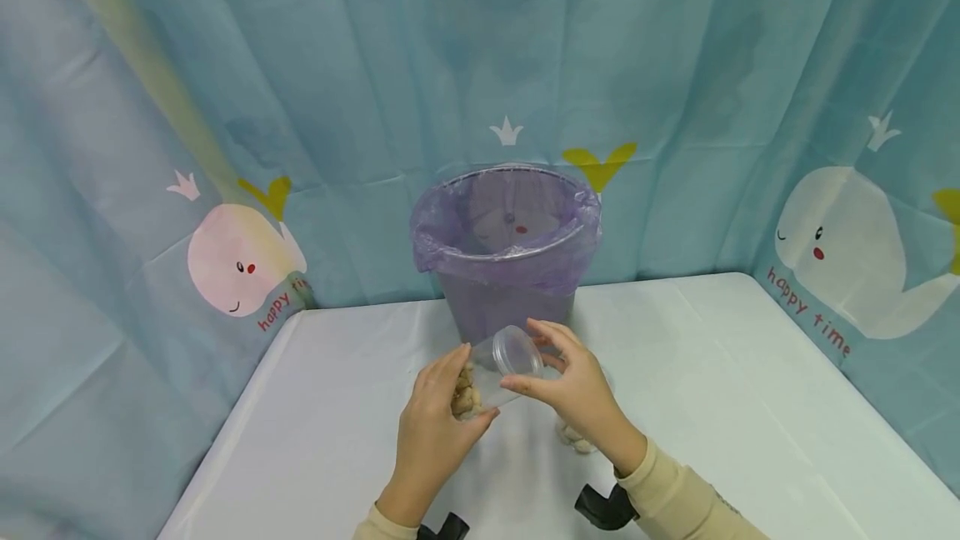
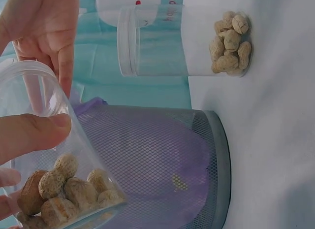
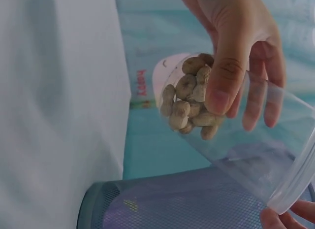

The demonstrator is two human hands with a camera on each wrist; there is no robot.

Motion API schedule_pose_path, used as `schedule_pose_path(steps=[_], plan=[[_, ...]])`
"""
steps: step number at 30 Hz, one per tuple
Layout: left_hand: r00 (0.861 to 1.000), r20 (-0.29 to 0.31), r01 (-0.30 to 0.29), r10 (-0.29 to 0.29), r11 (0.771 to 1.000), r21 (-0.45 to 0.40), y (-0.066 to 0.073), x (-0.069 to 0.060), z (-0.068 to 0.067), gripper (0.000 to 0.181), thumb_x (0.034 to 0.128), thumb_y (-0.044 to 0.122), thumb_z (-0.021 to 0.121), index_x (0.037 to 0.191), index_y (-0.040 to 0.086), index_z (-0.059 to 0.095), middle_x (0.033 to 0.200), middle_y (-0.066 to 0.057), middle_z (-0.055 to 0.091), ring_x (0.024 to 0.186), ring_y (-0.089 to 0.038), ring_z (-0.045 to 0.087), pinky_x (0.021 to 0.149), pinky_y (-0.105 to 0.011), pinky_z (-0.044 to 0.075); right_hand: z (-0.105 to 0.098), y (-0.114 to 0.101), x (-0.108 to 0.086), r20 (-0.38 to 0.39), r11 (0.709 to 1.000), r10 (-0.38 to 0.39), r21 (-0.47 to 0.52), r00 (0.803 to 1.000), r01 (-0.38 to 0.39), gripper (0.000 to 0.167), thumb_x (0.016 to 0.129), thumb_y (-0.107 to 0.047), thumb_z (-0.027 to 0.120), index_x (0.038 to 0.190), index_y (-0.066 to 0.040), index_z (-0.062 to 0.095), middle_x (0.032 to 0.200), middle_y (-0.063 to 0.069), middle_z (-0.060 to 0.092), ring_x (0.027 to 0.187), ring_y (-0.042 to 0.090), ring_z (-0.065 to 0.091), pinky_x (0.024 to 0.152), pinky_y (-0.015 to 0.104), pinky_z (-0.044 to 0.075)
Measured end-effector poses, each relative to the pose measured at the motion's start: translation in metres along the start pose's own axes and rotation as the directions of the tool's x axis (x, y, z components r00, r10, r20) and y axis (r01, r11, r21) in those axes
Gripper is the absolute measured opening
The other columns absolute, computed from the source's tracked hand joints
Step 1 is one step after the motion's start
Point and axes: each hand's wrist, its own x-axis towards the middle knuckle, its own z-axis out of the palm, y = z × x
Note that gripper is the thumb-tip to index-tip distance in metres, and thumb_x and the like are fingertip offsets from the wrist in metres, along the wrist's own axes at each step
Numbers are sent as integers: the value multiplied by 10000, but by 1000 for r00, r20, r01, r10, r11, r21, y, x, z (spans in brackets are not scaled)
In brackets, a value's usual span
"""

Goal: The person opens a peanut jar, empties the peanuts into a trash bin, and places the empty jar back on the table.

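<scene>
A clear plastic jar [image 1: 487, 382] with peanuts [image 2: 74, 192] heaped in its bottom is held tilted above the table. My left hand [image 1: 435, 427] grips its lower part, the thumb [image 3: 224, 86] lying along the wall. At the raised end, my right hand [image 1: 577, 390] holds the clear lid [image 1: 517, 351] between thumb and fingers. In the right wrist view only the right fingertips [image 3: 290, 216] show, at the lid's edge. A second clear jar [image 2: 162, 39], upright with peanuts in it, stands on the table, mostly hidden behind my right forearm in the head view.
A mesh waste bin [image 1: 510, 307] lined with a purple bag [image 1: 442, 232] stands at the table's back edge, just beyond the hands. The white table [image 1: 315, 423] meets blue printed curtains [image 1: 360, 148] at the back and sides. Black wrist mounts [image 1: 603, 508] sit by both cuffs.
</scene>
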Motion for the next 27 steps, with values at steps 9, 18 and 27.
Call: schedule_pose_path(steps=[9,18,27], plan=[[1000,-24,-10,10,1000,8,1,-1,-1,958,500,215,1005,1342,50,579,1277,-109,657,1153,-303,621,832,-368,623,3,0,-1,6,1000,15,22,1000,-15,777,751,-231,873,1414,-23,525,1423,93,543,1325,282,515,1067,320,500],[1000,2,-3,3,1000,0,-1,-1,-5,935,509,226,1002,1330,47,591,1293,-102,657,1142,-298,621,774,-363,633,1,1,-2,56,998,-53,33,997,51,764,779,-224,854,1432,-32,508,1459,124,510,1386,314,472,1101,348,461],[1000,21,1,-2,1000,10,-4,-2,-4,939,515,226,999,1336,41,582,1303,-107,648,1143,-302,614,805,-373,629,3,1,2,70,998,45,-37,997,-43,837,774,-321,854,1469,-66,464,1488,102,483,1364,285,478,1093,391,485]])
